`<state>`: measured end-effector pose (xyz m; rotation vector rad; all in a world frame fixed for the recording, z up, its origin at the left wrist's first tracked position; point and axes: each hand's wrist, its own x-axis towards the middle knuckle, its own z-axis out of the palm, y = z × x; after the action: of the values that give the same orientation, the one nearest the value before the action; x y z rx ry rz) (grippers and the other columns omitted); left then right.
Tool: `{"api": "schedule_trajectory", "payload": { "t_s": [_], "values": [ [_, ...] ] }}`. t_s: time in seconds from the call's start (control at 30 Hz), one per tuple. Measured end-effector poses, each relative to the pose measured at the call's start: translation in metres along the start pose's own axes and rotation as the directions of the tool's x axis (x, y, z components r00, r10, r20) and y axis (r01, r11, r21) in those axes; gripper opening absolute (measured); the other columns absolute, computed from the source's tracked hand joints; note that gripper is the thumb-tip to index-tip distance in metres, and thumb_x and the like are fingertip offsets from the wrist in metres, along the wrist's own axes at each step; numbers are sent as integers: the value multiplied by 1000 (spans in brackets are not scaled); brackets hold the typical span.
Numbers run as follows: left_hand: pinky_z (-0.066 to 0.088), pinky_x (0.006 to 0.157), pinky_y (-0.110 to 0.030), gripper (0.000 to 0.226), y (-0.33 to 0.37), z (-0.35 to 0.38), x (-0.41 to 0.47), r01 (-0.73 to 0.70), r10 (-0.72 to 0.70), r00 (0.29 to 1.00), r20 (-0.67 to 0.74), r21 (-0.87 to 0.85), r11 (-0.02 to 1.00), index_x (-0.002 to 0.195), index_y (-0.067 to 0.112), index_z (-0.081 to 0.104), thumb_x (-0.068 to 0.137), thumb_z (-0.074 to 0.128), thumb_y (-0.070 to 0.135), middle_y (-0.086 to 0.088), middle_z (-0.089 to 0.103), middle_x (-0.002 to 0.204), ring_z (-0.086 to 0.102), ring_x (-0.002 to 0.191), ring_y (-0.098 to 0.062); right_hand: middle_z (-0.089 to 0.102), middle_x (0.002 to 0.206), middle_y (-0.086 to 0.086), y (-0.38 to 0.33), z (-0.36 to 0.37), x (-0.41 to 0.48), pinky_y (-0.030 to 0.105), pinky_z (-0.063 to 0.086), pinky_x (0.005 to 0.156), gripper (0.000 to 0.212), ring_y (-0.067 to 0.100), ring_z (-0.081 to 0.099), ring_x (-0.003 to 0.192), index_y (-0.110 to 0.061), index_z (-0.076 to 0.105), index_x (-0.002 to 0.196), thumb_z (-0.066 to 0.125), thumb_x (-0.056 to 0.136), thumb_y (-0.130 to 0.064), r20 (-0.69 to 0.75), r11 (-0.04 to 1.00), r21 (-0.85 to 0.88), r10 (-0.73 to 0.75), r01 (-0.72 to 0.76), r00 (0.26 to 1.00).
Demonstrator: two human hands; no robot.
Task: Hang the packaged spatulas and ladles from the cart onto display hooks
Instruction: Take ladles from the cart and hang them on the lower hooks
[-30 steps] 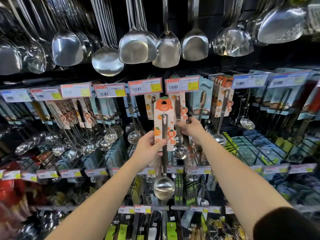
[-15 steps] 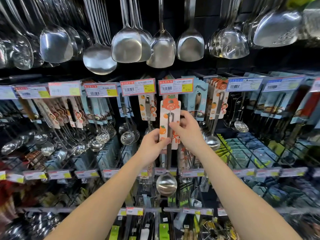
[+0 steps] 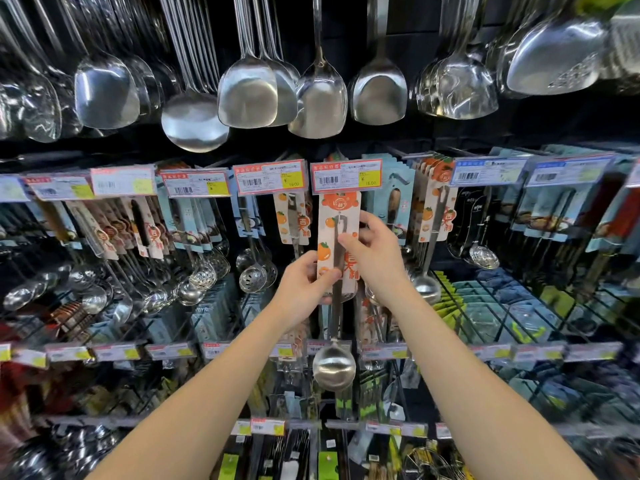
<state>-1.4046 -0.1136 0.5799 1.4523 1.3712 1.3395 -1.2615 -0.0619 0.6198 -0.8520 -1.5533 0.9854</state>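
One packaged ladle (image 3: 337, 237) is held upright at the middle of the display, the top of its orange-printed card just under a red-edged price tag (image 3: 346, 174), its steel bowl below both hands. The left hand (image 3: 301, 289) pinches the card's lower left edge. The right hand (image 3: 375, 251) grips the right edge higher up, fingers (image 3: 369, 221) curled round it. Two blue-edged price tags (image 3: 488, 171) sit to the right, and one bare round ladle (image 3: 194, 123) hangs on the upper row.

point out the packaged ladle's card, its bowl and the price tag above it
packaged ladle card (image 3: 328, 237), head view, on the white card left of the handle
ladle bowl (image 3: 334, 367), head view, middle of the steel bowl
price tag (image 3: 346, 175), head view, centre of the red-edged label
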Motion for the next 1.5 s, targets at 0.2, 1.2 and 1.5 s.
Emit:
{"api": "schedule_trajectory", "payload": {
  "t_s": [0.2,1.2,1.5],
  "values": [
    [64,87,-49,33,6,1,10,2,-2,1000,9,-44,999,124,26,62,98,65,6,-7,77,109,75,104,-22,77,109,-5,-1,6,10,43,59,92,35,13,72,102,-35,62,123,65,95,-14,-66,998,-33,-49,47,997],
    [65,79,-45,29,-4,15,15,-16,16,1000,9,-6,1000,126,19,60,99,65,9,-16,72,113,73,105,-27,77,99,-9,17,-3,19,22,54,75,38,-1,69,84,-29,65,132,63,96,-17,-94,995,-50,-89,84,992],
    [66,79,-37,28,-5,5,52,85,-85,996,-23,27,996,125,16,59,98,66,10,-12,74,111,74,102,-22,69,75,-10,27,3,56,14,40,55,34,-1,57,57,-35,66,128,64,97,-23,-83,980,-196,-32,16,996]
  ]
}}
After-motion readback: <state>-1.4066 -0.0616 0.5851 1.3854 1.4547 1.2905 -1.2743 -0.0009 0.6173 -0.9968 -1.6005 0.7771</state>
